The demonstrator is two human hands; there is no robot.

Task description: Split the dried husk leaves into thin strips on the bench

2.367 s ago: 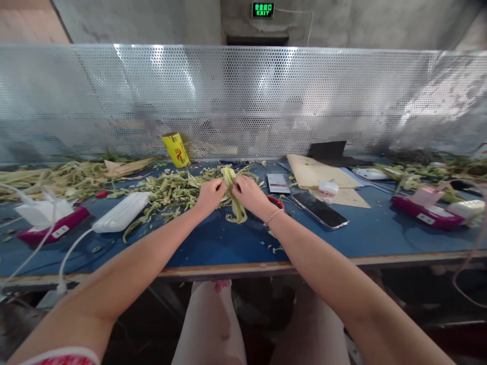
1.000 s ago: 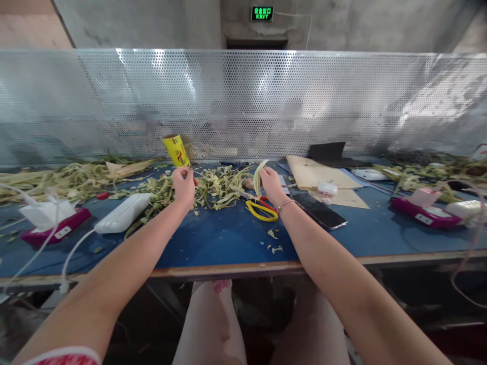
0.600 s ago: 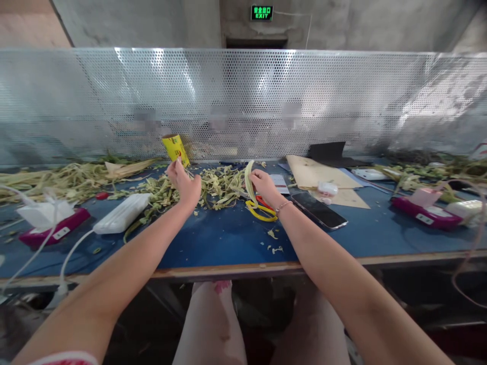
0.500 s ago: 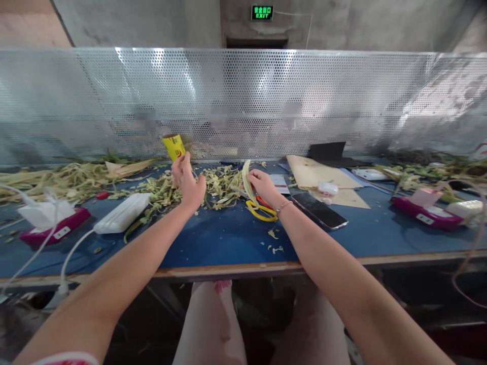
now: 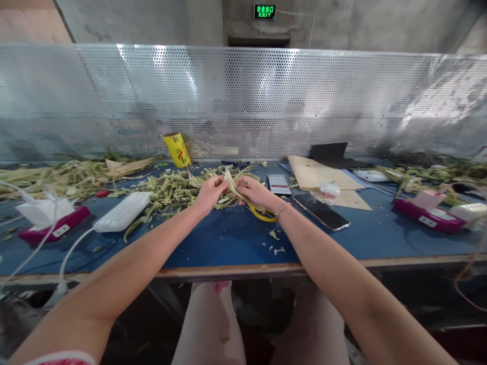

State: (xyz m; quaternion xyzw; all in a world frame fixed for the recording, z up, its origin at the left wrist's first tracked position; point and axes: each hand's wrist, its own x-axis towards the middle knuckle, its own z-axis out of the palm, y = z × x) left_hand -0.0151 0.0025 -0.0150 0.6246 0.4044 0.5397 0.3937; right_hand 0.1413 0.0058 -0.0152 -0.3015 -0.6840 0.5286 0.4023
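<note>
My left hand [image 5: 212, 192] is closed, its thumb and fingers pinching the left end of a pale green, dry-looking leaf strip [image 5: 232, 186]. My right hand [image 5: 254, 191] grips the same strip from the other side, fingers curled around it. Under and around both hands lies a loose heap of withered green plant pieces [image 5: 173, 190]. A yellow loop-shaped handle [image 5: 262, 216] shows below my right hand; the rest of that object is hidden. Behind the heap, a yellow printed tube [image 5: 177, 150] stands slightly tilted near the perforated metal screen.
A phone [image 5: 321, 211], a white card [image 5: 279, 184], brown paper [image 5: 317, 172] and a small white case [image 5: 329, 189] lie at right. A white power brick [image 5: 122, 212] and two purple power strips [image 5: 57, 225] with cables flank me. A perforated screen [image 5: 258, 91] closes the back.
My left hand has let go of the yellow tube, which now stands at the back, and has come right to the leaf strip. My right hand has moved slightly left with the strip.
</note>
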